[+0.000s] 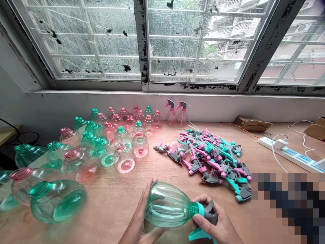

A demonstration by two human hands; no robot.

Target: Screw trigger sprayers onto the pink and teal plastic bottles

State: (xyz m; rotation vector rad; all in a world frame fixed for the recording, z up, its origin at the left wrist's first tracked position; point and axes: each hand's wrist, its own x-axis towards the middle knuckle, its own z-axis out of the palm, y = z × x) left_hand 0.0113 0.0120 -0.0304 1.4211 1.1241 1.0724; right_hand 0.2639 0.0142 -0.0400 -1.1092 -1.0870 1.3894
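Observation:
A clear green spray bottle [169, 205] lies sideways between my hands, just above the table's front part. My left hand [143, 217] is wrapped round the bottle's base end. At the other end a teal and grey trigger sprayer head [209, 213] sits on the bottle's neck, its teal collar against the green threads. My right hand [215, 217] grips this head and collar with thumb and fingers. Whether the collar is fully tight I cannot tell. The heap of loose sprayer heads [213, 152], pink, teal and grey, lies beyond my right hand.
Several open green and pink bottles [124, 161] stand on the left of the wooden table [114, 203]. Two pink bottles with sprayers [177, 115] stand against the wall. At right are a white power strip [291, 154], cables and a brown package [252, 123]. The lower right corner is pixelated.

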